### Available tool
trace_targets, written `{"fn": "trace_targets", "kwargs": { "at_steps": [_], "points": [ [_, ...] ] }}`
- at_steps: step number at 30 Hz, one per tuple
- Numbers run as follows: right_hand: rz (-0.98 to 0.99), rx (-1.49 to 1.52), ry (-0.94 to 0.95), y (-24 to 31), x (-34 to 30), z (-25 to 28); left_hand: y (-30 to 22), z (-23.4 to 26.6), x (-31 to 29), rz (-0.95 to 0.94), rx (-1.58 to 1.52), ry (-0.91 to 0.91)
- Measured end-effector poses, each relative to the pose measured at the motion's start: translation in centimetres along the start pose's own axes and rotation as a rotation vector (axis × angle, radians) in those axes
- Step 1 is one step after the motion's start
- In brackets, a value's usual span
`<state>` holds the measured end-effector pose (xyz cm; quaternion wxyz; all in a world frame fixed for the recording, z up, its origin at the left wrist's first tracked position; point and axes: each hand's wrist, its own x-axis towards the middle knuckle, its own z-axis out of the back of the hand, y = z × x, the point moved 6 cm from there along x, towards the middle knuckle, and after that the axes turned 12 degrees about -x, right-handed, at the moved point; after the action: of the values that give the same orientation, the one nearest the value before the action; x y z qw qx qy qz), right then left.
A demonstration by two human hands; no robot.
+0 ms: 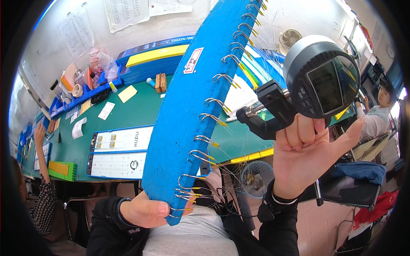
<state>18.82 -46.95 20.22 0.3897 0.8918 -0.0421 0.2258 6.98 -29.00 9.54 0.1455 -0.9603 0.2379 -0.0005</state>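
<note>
My left hand (145, 210) grips the lower end of a long blue board (179, 123), thumb on its face. The board stands tilted in front of me, its top running out of the picture. Along its right edge hang several fishing hooks (224, 80) with yellow-wrapped shanks and fine clear lines trailing off. My right hand (305, 160) holds a digital thickness gauge (320, 77) with a round grey head and dark frame. Its fingers curl at the gauge while the thumb sticks out. The gauge's jaw end is right of the hooks; whether a line lies in it I cannot tell.
On the green table (124, 113) lies an open blue-and-white case (119, 151) beside paper slips. Blue boxes (149, 70) line the back. A waste basket (256, 177) stands below the table edge. Co-workers sit at left (42, 200) and right (376, 119).
</note>
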Motion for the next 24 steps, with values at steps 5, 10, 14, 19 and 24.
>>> {"fn": "trace_targets", "kwargs": {
  "at_steps": [5,10,14,19,24],
  "points": [
    [-0.014,0.013,-0.007,-0.1,0.0,-0.2,-0.1,-0.1,-0.2,-0.005,0.024,-0.005],
    [-0.044,0.005,-0.006,-0.2,0.1,0.0,-0.1,-0.3,-0.2,-0.034,0.047,0.015],
    [-0.048,0.024,0.018,-0.2,0.2,0.1,0.0,-0.6,0.0,-0.031,0.027,0.040],
    [-0.054,0.023,0.017,-0.1,0.4,0.3,0.0,-0.7,0.3,-0.023,0.053,-0.031],
    [-0.057,0.033,0.048,-0.4,0.8,0.1,-0.2,-1.2,0.4,-0.009,0.032,-0.052]
  ]
}}
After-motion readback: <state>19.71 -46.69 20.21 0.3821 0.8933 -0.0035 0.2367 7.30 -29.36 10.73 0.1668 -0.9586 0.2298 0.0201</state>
